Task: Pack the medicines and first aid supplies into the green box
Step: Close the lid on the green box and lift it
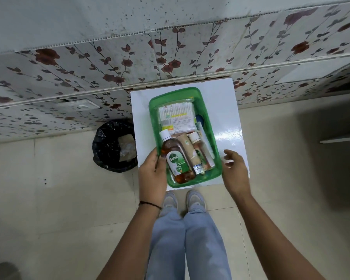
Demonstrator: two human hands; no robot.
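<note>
The green box (207, 116) stands on a small white table (228, 110). Inside lie a brown Dettol bottle (177, 158) with a white cap, a beige tube (190, 150), a small orange bottle (197, 146) and a pack of cotton swabs (176, 114) at the far end. A blue item (199, 119) peeks out beside the pack. My left hand (152, 174) rests against the box's near left side, fingers touching the Dettol bottle. Just off the box's near right corner, my right hand (234, 170) hovers with its fingers spread and holds nothing.
A bin lined with a black bag (113, 146) stands on the tiled floor left of the table. A flowered wall (170, 57) runs behind the table. My legs and grey shoes (184, 201) are right at the table's near edge.
</note>
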